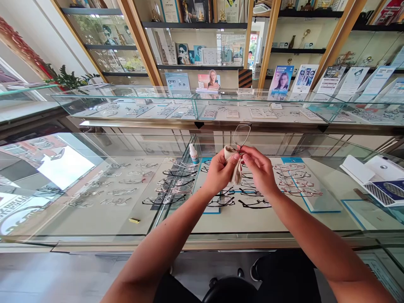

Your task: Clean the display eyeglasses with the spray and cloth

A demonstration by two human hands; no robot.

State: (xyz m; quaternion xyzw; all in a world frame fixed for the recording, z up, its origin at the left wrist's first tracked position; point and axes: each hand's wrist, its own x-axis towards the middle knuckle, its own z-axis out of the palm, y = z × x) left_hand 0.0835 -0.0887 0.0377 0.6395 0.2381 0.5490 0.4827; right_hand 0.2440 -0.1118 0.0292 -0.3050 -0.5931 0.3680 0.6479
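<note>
1. At our eleven o'clock, a white bottle (pixel 194 155) stands on the glass counter (pixel 97 225).
2. Our left hand (pixel 219 171) pinches a beige cloth (pixel 236 176) (bunched, its end hanging down).
3. At twelve o'clock, the eyeglasses (pixel 242 135) rise above it, one lens showing.
4. Our right hand (pixel 260 169) pinches their frame.
</note>
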